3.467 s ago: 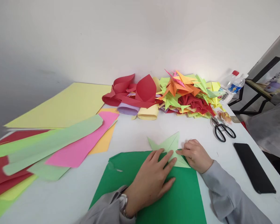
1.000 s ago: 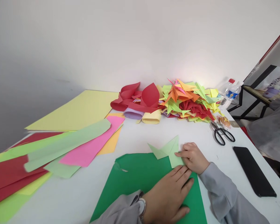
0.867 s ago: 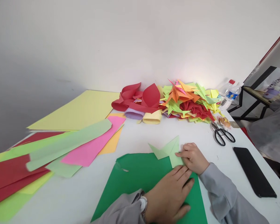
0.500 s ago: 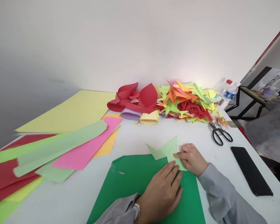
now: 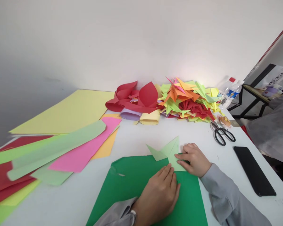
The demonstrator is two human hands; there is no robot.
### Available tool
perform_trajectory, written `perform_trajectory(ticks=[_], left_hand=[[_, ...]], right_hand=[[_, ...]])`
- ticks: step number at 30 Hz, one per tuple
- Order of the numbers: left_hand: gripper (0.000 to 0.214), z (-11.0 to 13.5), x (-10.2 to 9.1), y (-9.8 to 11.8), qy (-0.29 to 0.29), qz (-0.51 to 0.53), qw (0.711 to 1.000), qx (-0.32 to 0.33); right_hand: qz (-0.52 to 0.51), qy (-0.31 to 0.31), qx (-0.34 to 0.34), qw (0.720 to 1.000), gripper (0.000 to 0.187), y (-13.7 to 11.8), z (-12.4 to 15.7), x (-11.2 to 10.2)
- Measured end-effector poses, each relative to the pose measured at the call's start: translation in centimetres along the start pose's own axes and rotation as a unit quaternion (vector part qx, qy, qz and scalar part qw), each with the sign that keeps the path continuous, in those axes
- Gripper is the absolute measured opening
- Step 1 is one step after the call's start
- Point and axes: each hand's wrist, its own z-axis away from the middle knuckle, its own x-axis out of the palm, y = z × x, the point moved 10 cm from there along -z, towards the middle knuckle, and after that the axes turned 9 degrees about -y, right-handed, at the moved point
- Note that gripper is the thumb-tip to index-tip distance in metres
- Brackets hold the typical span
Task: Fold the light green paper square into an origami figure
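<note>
A light green folded paper piece [image 5: 169, 151] with pointed flaps lies at the far edge of a dark green sheet [image 5: 132, 179] on the white table [image 5: 141, 135]. My right hand [image 5: 194, 159] pinches and presses the piece's right part with bent fingers. My left hand [image 5: 158, 195] rests flat on the dark green sheet, fingers together, its tips at the piece's lower edge. Both arms wear grey sleeves.
Several long coloured sheets [image 5: 54, 147] fan out at the left. Curled papers [image 5: 136, 100] and a heap of folded figures [image 5: 191, 99] sit at the back. Black scissors [image 5: 221, 135], a black phone [image 5: 254, 170] and two bottles [image 5: 228, 92] are at the right.
My left hand slid down along the piece, then came back left and up so its fingertips touch the lower edge. My right hand stayed on the piece. The view shifted a little.
</note>
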Motion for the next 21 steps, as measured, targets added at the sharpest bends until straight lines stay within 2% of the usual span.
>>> perform_trajectory(ticks=[4, 8, 10, 14, 18, 21], left_hand=[[0.035, -0.2, 0.0, -0.1, -0.025, 0.028, 0.999, 0.001], [0.032, -0.4, -0.8, -1.2, 0.002, 0.063, 0.998, -0.016], [0.032, -0.5, -1.0, -1.8, 0.016, 0.047, 0.999, -0.023], [0.032, -0.6, -0.1, -2.5, 0.007, -0.028, 0.999, -0.045], [0.032, -0.6, 0.6, -2.1, -0.001, -0.084, 0.996, -0.034], [0.03, -0.6, 0.4, -1.4, 0.013, -0.101, 0.995, -0.019]], right_hand=[[-0.016, 0.008, -0.003, 1.0, 0.028, 0.0, 0.0, -0.1], [-0.023, 0.01, 0.0, 1.0, 0.031, 0.1, 0.1, -0.1], [-0.022, 0.003, 0.003, 1.0, 0.03, 0.2, 0.1, 0.0], [-0.019, -0.004, 0.009, 1.0, 0.028, 0.4, 0.0, 0.2], [-0.011, -0.004, 0.007, 1.0, 0.027, 0.3, 0.0, 0.2], [-0.003, -0.007, 0.009, 1.0, 0.026, 0.2, 0.0, 0.2]])
